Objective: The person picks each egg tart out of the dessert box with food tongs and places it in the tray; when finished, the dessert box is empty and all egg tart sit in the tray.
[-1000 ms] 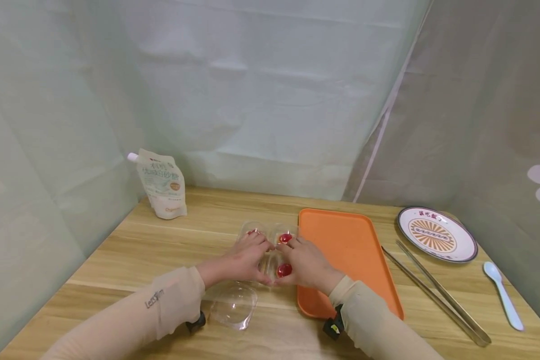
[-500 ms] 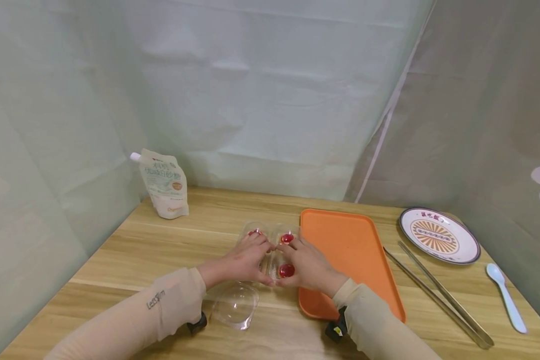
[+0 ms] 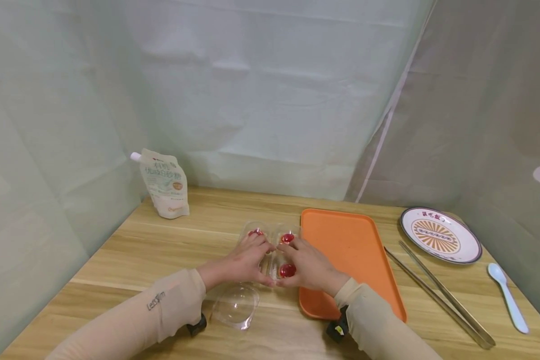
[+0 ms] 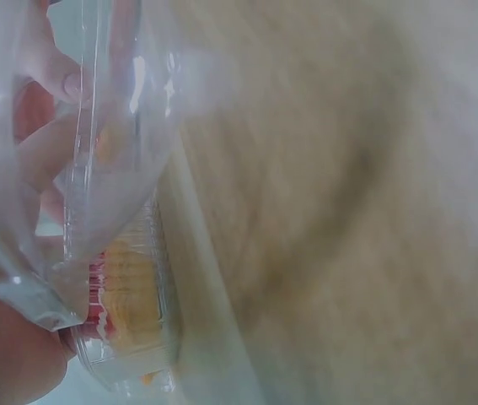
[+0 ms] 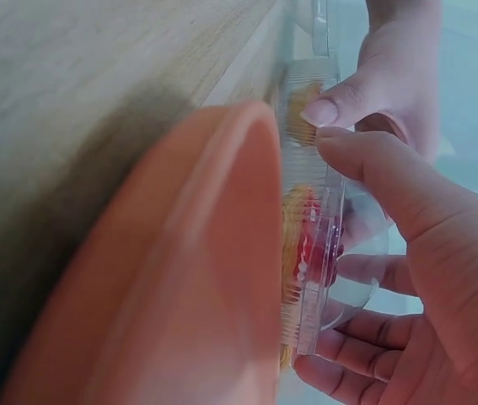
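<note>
My left hand [image 3: 240,260] and right hand [image 3: 310,265] both grip a clear plastic box [image 3: 276,260] with domed tops on the wooden table. Their thumbs meet at its near side, while the other fingers bend over the domes. Through the plastic show small yellow pastries with shiny red tops, one pastry [image 3: 287,270] by my right palm. In the right wrist view, the right thumb presses the ribbed rim [image 5: 306,312], and the left hand [image 5: 403,72] is beyond it. A clear domed lid [image 3: 236,305] lies near my left wrist. The palms hide part of the box.
An orange tray [image 3: 346,250] lies just right of the box. Farther right are metal tongs [image 3: 445,295], a patterned plate [image 3: 441,236] and a pale blue spoon [image 3: 507,298]. A spouted pouch [image 3: 164,185] stands at the back left. Cloth walls [image 3: 252,100] enclose the table.
Both hands keep nearly the same hold on the box. The head view has shifted very slightly, so everything appears a little farther right.
</note>
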The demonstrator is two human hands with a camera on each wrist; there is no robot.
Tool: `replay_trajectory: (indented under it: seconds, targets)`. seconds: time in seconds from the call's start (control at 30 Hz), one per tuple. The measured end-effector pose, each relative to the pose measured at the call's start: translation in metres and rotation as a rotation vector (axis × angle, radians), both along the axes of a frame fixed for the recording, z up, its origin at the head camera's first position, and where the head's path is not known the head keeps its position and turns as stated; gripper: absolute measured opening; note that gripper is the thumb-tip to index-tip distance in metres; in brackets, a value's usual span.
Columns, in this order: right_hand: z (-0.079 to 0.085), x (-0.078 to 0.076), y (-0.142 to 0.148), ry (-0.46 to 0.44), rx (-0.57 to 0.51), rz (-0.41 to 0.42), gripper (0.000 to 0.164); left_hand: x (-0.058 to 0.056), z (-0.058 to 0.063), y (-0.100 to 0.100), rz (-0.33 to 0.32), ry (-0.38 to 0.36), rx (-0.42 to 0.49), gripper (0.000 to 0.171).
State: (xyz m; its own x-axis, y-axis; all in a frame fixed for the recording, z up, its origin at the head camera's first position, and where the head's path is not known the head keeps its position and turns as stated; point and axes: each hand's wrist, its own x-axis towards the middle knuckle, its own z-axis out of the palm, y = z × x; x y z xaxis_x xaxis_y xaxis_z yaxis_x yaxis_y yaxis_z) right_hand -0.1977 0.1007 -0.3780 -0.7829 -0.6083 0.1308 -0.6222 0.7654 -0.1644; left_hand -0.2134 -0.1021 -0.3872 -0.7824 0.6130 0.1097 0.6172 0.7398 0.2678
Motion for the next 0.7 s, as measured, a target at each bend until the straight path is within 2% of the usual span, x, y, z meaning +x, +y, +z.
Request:
replay_trajectory:
  seconds: [0.17, 0.3, 0.7]
  targets:
    - [0.0025, 0.0, -0.003, 0.047, 0.045, 0.007, 0.081, 0.0002, 0.0, 0.0004, -0.004, -0.001, 0.01, 0.08]
    - [0.0023, -0.0007, -0.0051, 0.049, 0.075, -0.008, 0.079, -0.0002, -0.0011, 0.0003, -0.006, -0.002, 0.011, 0.08]
    - [0.0026, -0.0021, -0.0017, 0.04, 0.01, 0.027, 0.084, -0.0002, -0.0019, 0.0002, 0.01, -0.017, 0.021, 0.077]
